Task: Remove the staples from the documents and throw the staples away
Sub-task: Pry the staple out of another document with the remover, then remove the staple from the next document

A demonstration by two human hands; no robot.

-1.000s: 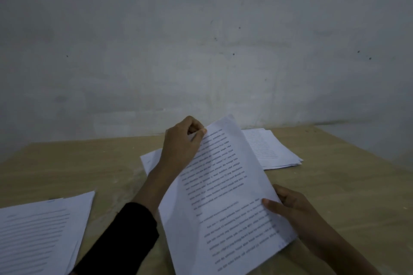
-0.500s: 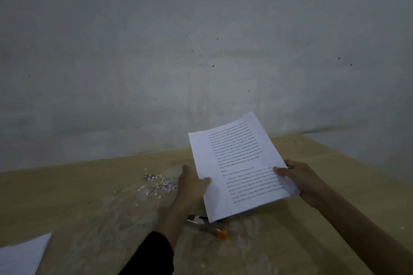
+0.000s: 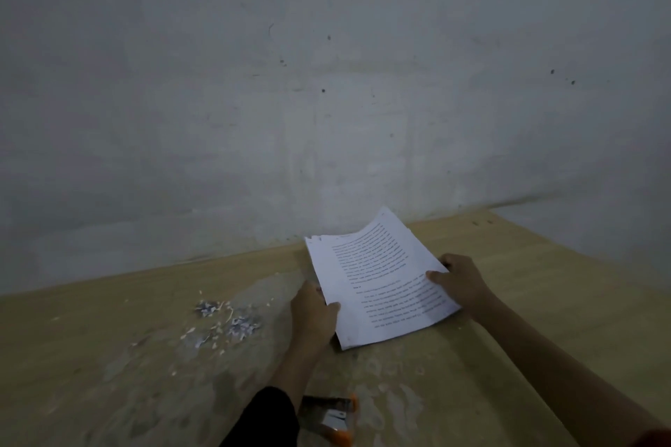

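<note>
Two hands are gripping a single document [image 3: 377, 287], a thin sheaf of printed pages that is sitting over the far middle of the wooden table [image 3: 544, 319]. Your left hand [image 3: 313, 316] is pinching the sheaf's left edge near its lower corner, with the thumb lying on the top page and the fingers curling out of sight underneath. Your right hand [image 3: 460, 279] is clasping the right edge, the thumb pressing on the printed face and the other fingers wrapping behind the paper.

The far end of the sheaf is lifting and curling towards the grey wall [image 3: 326, 83], while the near end is lying low. Whether it is touching the wood cannot be told. The top-left corner is showing slightly ragged page edges, and any staple there is too small to make out.

To the left of your left hand, a loose pile of staples [image 3: 227, 319], grey bits mixed with pale paper scraps and blurred at this size, is lying on the table apart from the document. Nearer to you, a metal tool [image 3: 328, 417] with orange trim is lying flat just beside your dark sleeve [image 3: 267, 421], well apart from the sheaf.
</note>
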